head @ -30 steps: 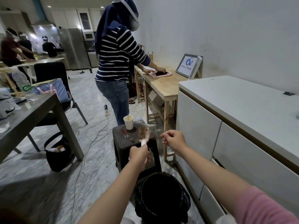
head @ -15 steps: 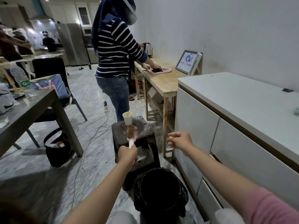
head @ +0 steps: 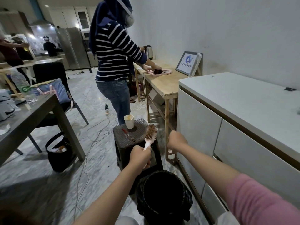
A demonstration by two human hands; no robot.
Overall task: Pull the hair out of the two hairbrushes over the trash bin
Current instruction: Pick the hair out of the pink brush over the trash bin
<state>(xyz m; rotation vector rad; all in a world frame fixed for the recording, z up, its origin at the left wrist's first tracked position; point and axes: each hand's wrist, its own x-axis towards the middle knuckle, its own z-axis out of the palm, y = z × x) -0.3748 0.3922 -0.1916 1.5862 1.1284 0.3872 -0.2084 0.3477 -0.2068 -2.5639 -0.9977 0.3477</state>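
Note:
My left hand [head: 140, 157] grips the pale pink handle of a hairbrush [head: 150, 133] whose head is matted with brown hair and tilts up to the right over the dark stool [head: 128, 140]. My right hand [head: 177, 141] hangs beside the brush head, fingers curled in; whether it holds any hair I cannot tell. The black-lined trash bin [head: 164, 194] stands below and nearer to me than both hands. A thin red-handled tool [head: 125, 133] lies on the stool. No second hairbrush is in sight.
A paper cup [head: 129, 121] stands on the stool. A person in a striped top [head: 113, 62] works at the wooden table [head: 164, 83] ahead. White cabinets [head: 227, 127] line the right. A grey table [head: 32, 114], a black bag [head: 58, 153] and floor cables [head: 97, 135] lie left.
My left hand swung the brush left over the stool, then back right toward my right hand. My right hand stayed curled at about the same place.

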